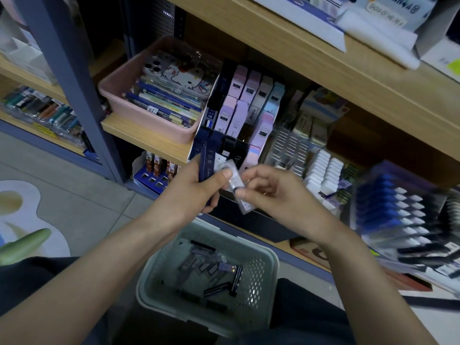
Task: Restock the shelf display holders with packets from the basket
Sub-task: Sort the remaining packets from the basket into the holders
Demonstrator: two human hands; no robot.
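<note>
A pale green perforated basket (pixel 263 260) sits low between my knees with several dark packets (pixel 219 287) on its bottom. My left hand (pixel 199 190) grips a stack of dark blue packets (pixel 206 163), held upright. My right hand (pixel 268 192) pinches a clear-wrapped packet (pixel 239 195) at its lower end, and my left thumb rests on that packet's upper part. Just behind my hands stands the tiered shelf display holder (pixel 239 113), with rows of dark, pink, lilac and pale blue packets.
A pink tub (pixel 117 95) of pens and a phone case sits on the wooden shelf to the left of the holder. Right of the holder stand racks of small white and blue items (pixel 383 202). A blue-grey post (pixel 69 70) rises at left.
</note>
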